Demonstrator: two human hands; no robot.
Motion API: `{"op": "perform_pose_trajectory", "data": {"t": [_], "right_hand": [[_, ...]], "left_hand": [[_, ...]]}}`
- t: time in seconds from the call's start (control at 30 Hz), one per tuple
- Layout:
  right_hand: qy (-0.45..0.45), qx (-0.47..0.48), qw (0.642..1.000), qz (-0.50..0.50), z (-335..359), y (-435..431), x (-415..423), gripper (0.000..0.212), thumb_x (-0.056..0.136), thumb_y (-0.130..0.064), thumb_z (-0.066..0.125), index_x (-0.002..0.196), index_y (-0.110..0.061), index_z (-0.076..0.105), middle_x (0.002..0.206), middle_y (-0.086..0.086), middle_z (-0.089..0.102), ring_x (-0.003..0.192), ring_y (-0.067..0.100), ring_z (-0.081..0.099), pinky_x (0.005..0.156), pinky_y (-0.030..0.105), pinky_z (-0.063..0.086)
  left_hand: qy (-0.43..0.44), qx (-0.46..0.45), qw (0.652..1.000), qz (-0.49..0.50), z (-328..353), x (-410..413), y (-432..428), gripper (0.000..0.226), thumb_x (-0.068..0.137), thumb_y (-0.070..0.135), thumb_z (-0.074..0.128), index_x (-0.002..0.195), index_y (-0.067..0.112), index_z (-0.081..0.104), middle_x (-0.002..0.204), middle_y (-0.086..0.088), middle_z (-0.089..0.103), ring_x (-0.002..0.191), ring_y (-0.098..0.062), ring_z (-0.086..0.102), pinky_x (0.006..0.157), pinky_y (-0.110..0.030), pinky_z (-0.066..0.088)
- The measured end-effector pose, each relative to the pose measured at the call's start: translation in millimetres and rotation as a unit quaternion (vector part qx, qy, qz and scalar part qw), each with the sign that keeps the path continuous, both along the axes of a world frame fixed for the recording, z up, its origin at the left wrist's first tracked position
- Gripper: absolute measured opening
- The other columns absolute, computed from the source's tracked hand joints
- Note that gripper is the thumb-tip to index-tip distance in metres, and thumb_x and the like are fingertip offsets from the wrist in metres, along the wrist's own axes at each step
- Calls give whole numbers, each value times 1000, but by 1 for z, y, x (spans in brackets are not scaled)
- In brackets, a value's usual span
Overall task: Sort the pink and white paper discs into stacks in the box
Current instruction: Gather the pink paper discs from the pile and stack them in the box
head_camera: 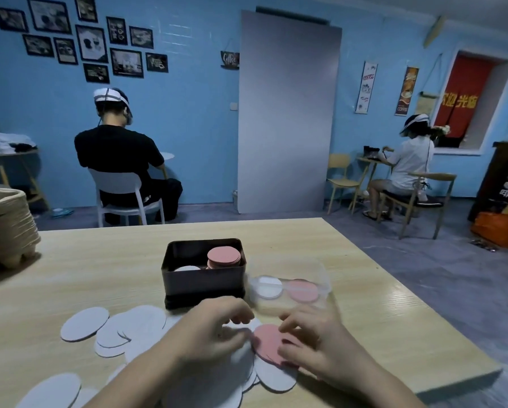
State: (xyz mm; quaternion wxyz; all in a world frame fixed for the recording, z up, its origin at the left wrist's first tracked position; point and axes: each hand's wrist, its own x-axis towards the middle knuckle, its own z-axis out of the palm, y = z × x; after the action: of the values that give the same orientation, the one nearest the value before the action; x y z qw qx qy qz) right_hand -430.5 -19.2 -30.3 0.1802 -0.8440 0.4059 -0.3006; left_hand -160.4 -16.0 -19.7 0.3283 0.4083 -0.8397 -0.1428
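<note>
left hand [214,328] blurred, grip unclear, right hand [314,340] pinching pink disc [264,341], white stack [187,268] half hidden in box [202,282]

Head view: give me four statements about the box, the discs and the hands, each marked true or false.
1. The dark box holds a pink stack on its right side. True.
2. The clear container beside the box is empty. False: the clear container holds a white disc and a pink disc.
3. The right hand grips a loose pink disc. True.
4. The table carries mostly pink discs. False: the table carries mostly loose white discs.
</note>
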Motion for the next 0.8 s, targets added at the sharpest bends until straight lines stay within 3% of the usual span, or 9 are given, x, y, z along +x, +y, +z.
{"op": "perform_pose_trajectory", "data": {"t": [0.07, 0.13, 0.33, 0.7, 0.8], "right_hand": [[42, -10, 999, 4, -2, 2, -5, 40, 75, -58, 80, 104, -33, 71, 119, -18, 67, 123, -8, 49, 103, 16, 40], [66, -4, 998, -2, -4, 3, -5, 50, 69, -62, 81, 110, -37, 66, 125, -21, 63, 125, -7, 48, 105, 19, 41], [49, -5, 999, -21, -8, 3, -3, 48, 72, -61, 78, 111, -36, 64, 116, -21, 64, 115, -2, 55, 95, 28, 50], [-11, -2, 1000, -29, -7, 7, -3, 37, 73, -46, 83, 104, -31, 69, 99, -23, 67, 95, 3, 63, 79, 26, 53], [-25, -3, 999, -39, -8, 8, -4, 39, 74, -46, 82, 107, -29, 70, 108, -22, 68, 109, -3, 63, 88, 27, 54]], "left_hand": [[-10, 21, 1000, 1, -4, -6, -1, 24, 89, 40, 70, 107, 25, 69, 100, 15, 68, 96, 1, 62, 84, -27, 53], [-27, 36, 999, 7, -9, -9, -2, 33, 84, 45, 73, 113, 30, 66, 104, 19, 66, 101, 3, 61, 87, -27, 52], [-79, 59, 995, 12, -14, -11, -8, 62, 70, 66, 74, 125, 43, 57, 116, 22, 56, 112, 7, 52, 98, -23, 47], [-3, 36, 999, 19, -20, -9, -3, 47, 76, 47, 77, 120, 39, 60, 112, 21, 62, 109, 0, 59, 90, -28, 53], [-5, 4, 999, 39, -22, -3, 3, 46, 77, 45, 74, 119, 37, 60, 110, 24, 61, 108, 0, 57, 90, -26, 51]]}}
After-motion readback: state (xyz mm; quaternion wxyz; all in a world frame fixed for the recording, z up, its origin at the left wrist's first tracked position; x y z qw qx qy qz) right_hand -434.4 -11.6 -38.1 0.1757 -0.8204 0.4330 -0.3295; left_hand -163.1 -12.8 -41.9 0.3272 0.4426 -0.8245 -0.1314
